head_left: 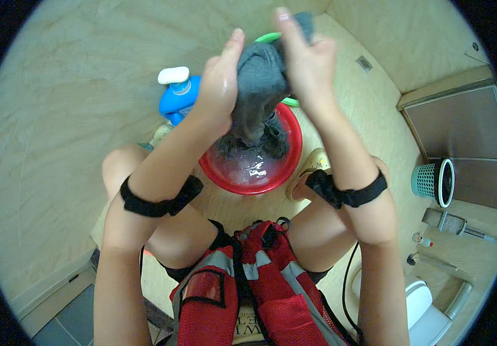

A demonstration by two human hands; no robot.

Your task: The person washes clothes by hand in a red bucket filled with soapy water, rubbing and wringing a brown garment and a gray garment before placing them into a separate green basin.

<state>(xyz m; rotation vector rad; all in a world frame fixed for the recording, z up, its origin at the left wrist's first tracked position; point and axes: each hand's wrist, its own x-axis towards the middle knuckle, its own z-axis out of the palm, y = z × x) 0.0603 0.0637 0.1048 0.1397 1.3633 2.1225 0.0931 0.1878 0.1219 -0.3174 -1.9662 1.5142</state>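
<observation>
A wet dark grey cloth garment point(258, 86) is held up between my two hands, bunched and partly twisted. My left hand point(221, 78) is closed on its left side, thumb pointing up. My right hand point(311, 66), slightly smeared by motion, grips the upper right part, with some fabric sticking out past the thumb. The lower end of the garment hangs into a red basin point(247, 190) of sudsy water. Its exact kind cannot be told. Behind my hands, a green-rimmed basin point(268, 38) is mostly hidden.
Left of the red basin stands a blue bottle point(173, 104) with a white rounded object point(173, 75) at its top. A drain point(364, 63) lies in the floor at far right. Along the right are a mint basket point(433, 181), a brush point(433, 262) and a white toilet point(420, 303).
</observation>
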